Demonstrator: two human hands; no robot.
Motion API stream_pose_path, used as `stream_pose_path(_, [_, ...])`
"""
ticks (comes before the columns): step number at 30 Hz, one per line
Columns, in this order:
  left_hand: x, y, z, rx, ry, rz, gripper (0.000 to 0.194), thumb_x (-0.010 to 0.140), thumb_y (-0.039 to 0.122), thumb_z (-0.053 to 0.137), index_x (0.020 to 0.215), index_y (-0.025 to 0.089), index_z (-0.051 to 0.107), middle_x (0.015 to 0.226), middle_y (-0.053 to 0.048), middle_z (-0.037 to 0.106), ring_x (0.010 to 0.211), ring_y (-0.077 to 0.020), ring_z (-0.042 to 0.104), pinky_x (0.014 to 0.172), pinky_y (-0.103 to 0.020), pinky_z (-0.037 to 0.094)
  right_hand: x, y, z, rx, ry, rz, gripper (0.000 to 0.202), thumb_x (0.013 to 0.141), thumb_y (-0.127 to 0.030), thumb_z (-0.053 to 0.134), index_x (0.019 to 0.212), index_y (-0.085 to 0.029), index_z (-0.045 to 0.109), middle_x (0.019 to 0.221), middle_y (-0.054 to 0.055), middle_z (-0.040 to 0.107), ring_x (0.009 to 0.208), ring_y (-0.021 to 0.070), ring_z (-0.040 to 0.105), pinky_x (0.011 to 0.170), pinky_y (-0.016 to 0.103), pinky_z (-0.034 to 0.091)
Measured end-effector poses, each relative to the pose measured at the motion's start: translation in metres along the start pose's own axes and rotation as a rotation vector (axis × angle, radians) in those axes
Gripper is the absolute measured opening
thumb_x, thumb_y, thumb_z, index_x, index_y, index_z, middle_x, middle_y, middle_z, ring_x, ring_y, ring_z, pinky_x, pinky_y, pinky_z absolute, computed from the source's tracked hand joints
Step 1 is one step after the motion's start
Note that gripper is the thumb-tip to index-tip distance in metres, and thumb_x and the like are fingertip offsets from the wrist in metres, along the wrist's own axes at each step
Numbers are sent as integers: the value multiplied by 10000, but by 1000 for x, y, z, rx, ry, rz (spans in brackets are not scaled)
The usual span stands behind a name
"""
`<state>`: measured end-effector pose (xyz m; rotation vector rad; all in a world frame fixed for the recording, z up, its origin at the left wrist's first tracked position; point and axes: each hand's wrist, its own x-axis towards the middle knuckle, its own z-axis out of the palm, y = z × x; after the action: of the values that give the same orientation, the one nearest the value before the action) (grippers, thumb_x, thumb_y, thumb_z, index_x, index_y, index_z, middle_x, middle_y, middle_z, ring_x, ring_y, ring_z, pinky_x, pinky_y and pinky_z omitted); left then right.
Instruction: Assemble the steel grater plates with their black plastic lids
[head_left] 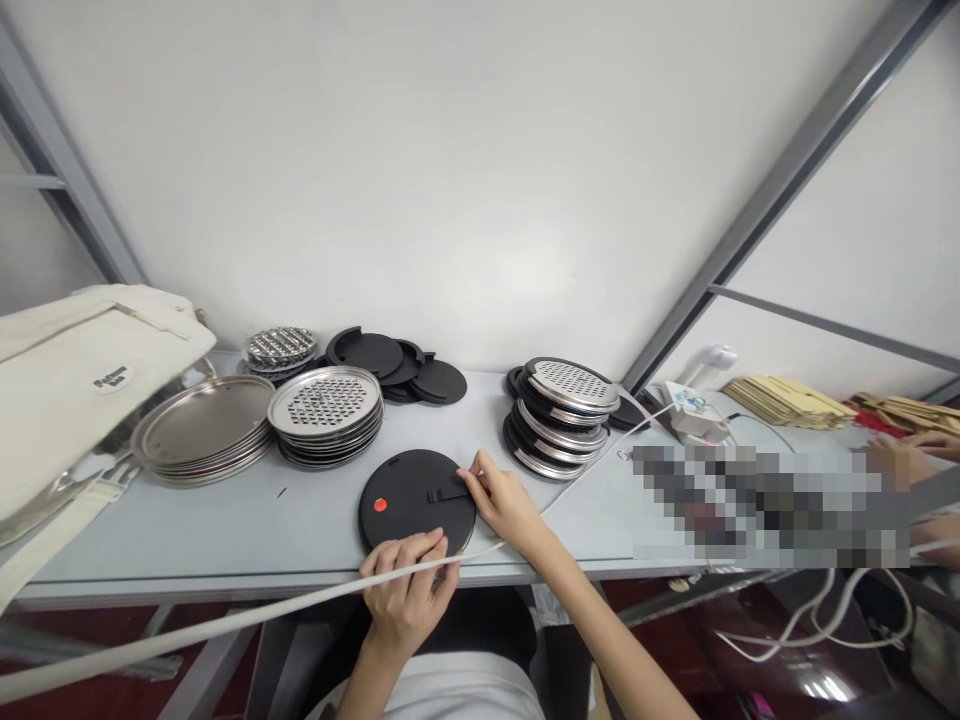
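Lying front-right of the grater stack point(325, 412), the black disc point(411, 500) seems light, stiff, best held by its rim; right hand point(504, 500) grip narrow there, left hand point(403, 602) grip unclear.

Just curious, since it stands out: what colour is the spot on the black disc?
The spot is red-orange; it shows in the head view, the only one.
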<state>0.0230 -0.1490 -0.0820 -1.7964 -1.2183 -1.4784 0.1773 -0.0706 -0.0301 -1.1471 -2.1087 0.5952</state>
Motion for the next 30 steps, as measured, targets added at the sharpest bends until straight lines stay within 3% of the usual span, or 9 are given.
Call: stream_pose_path(30, [3, 0, 1, 33, 11, -3, 91, 741, 219, 711, 811, 206, 655, 777, -13, 702, 721, -150, 589, 775, -299, 394, -2, 1, 0, 49, 51, -16, 201, 949, -348, 377, 787, -231, 361, 499, -76, 418, 405, 108, 382, 463, 228, 282])
